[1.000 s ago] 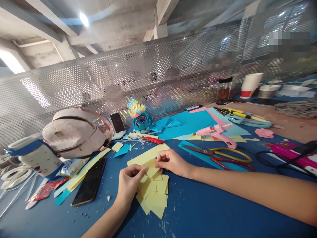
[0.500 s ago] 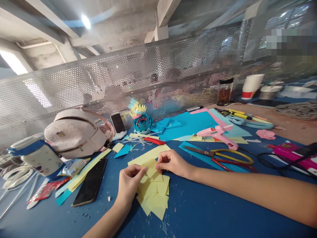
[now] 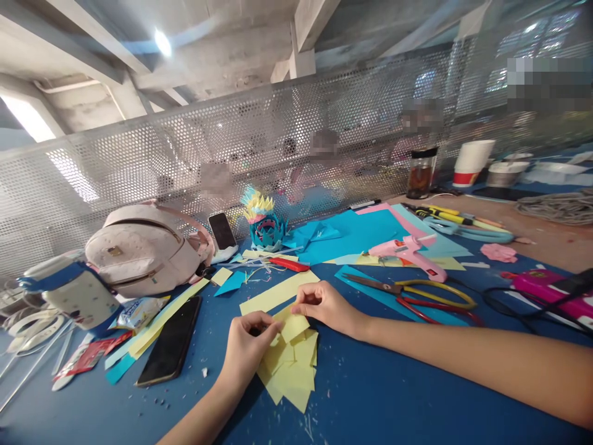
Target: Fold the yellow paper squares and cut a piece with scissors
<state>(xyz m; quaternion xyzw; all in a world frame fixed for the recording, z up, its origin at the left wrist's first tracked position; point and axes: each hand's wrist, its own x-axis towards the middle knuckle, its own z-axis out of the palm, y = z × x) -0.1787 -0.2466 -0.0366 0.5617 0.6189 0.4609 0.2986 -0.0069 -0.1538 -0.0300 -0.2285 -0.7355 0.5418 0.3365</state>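
Observation:
A small yellow paper piece is pinched by my right hand, its thumb and fingertips closed on the upper edge. My left hand is also closed in a pinch at the left side of the yellow paper, its fingertips partly hiding the paper there. Just below both hands lies a loose pile of cut yellow paper pieces on the blue table. Behind the fingers rests a longer yellow paper strip.
Scissors and a pink glue gun lie to the right. A red cutter and a layered paper craft stand further back. On the left are a black phone, a backpack and a cup.
The small yellow piece in my fingers has tilted and shifted slightly right and down. My left hand has moved a little right and lower; my right hand has barely moved.

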